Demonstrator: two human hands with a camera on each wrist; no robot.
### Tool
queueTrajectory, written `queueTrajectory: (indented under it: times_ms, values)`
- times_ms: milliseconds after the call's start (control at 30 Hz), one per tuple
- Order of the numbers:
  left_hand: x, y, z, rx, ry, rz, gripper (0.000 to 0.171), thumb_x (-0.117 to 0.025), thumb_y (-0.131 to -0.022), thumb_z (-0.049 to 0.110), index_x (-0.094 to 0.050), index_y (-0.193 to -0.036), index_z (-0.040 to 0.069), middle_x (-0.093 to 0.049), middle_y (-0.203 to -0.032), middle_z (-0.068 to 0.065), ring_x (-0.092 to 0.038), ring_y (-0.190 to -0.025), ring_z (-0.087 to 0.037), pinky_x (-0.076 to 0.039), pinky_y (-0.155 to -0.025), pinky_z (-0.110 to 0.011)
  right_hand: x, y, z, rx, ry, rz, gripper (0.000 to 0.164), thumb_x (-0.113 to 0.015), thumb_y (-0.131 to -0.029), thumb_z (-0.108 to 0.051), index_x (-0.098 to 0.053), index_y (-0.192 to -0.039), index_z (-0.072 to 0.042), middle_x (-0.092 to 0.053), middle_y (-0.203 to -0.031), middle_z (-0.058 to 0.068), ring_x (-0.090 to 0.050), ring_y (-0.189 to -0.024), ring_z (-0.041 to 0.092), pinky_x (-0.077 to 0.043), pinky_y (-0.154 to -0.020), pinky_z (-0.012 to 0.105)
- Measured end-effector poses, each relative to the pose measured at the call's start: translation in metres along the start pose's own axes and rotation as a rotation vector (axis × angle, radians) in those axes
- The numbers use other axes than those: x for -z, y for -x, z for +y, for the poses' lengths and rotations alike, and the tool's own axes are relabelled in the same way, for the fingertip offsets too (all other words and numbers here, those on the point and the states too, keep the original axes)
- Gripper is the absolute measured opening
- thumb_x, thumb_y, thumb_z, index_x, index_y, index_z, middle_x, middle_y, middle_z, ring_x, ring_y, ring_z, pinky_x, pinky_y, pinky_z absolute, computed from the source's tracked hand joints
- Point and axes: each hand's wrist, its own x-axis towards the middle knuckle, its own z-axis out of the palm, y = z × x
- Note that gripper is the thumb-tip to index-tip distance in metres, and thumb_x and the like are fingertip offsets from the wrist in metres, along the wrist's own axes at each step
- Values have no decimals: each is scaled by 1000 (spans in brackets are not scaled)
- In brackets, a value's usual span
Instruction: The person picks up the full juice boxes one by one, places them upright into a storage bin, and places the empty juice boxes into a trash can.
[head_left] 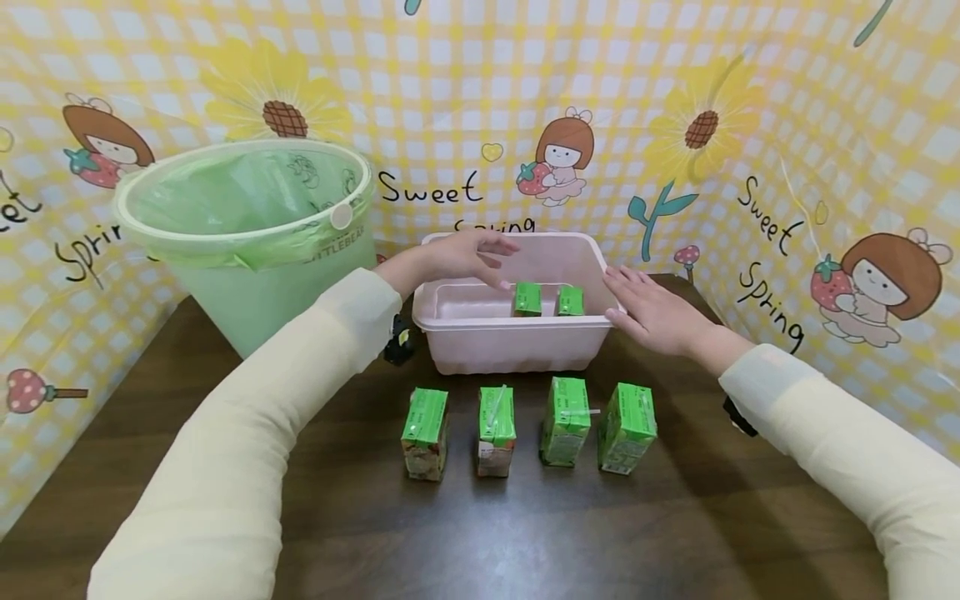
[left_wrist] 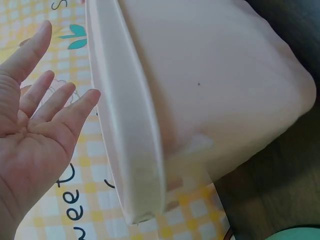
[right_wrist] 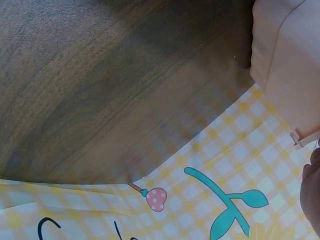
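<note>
A pale pink plastic bin stands toward the back of the table, with two green-topped drink cartons inside at its right half. My left hand hovers over the bin's left side, fingers loosely spread and holding nothing; its bare palm shows beside the rim in the left wrist view. My right hand lies along the bin's right rim with straight fingers, seemingly touching it. In front of the bin, several more drink cartons stand upright in a row, some with straws on top.
A light green trash can lined with a green bag stands at the back left, beside the bin. Yellow checked cloth walls the back and sides. The dark wooden table extends toward me.
</note>
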Motion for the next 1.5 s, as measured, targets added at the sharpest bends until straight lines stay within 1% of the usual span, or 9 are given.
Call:
queueTrajectory:
  times_ms: [233,400,600,833,1000,1100,1233,1367,1500]
  values:
    - [2,19,1,-40,90,-7,63,-75,-85,5,-47,-141,9,-45,-146,-8,-47,-130,-27,-45,-99,-35,-1,-2,-1,11,10,1,64,-36,-105,-39,-24,-151,5,-19,-157,23,-10,-145,38,-10,-115,49]
    - [3,34,2,-73,160,-18,62,-74,-85,3,-48,-140,8,-46,-146,-6,-48,-129,-24,-46,-97,-34,1,-1,-1,3,13,-10,65,-35,-105,-39,-22,-151,5,-18,-157,24,-10,-145,39,-10,-115,50]
    - [5,51,2,-125,242,-18,62,-71,-85,-5,-47,-141,4,-46,-146,-8,-49,-128,-26,-48,-94,-35,3,-1,0,-1,15,-13,65,-35,-105,-40,-22,-151,4,-17,-157,23,-9,-145,38,-8,-116,48]
    - [3,75,-4,-188,259,-69,62,-69,-85,-8,-44,-141,-3,-46,-144,-17,-50,-127,-32,-48,-95,-41,1,1,0,-3,6,-14,65,-36,-105,-39,-21,-152,4,-17,-157,23,-9,-145,38,-9,-116,49]
    - [0,95,-10,-212,270,-92,60,-68,-86,-7,-45,-141,-2,-49,-142,-17,-50,-127,-32,-48,-95,-42,1,1,-1,-2,1,-7,65,-36,-105,-39,-22,-151,4,-17,-158,23,-9,-145,38,-9,-116,49]
    - [-4,106,-14,-226,288,-105,60,-69,-86,-6,-45,-141,-3,-51,-140,-18,-49,-128,-32,-46,-97,-43,0,1,-1,-3,0,-8,65,-35,-105,-39,-21,-151,4,-17,-158,22,-9,-145,38,-8,-116,48]
    - [-14,120,-21,-221,311,-115,59,-70,-85,-5,-46,-139,-3,-52,-139,-20,-50,-127,-32,-45,-98,-43,-1,2,0,-5,-5,0,65,-35,-105,-39,-21,-152,4,-18,-158,23,-10,-145,38,-9,-115,49]
    - [-24,131,-34,-221,332,-140,61,-72,-86,-1,-43,-140,-5,-49,-140,-24,-49,-127,-34,-43,-99,-47,-2,3,0,-9,-14,3,65,-35,-105,-39,-21,-152,4,-18,-158,23,-10,-145,38,-9,-116,49]
    - [-34,139,-47,-251,339,-159,64,-74,-84,2,-42,-139,-9,-50,-138,-25,-48,-127,-37,-40,-102,-46,-2,3,-1,-6,-15,10,64,-35,-105,-38,-22,-151,4,-18,-158,22,-11,-145,39,-9,-116,48]
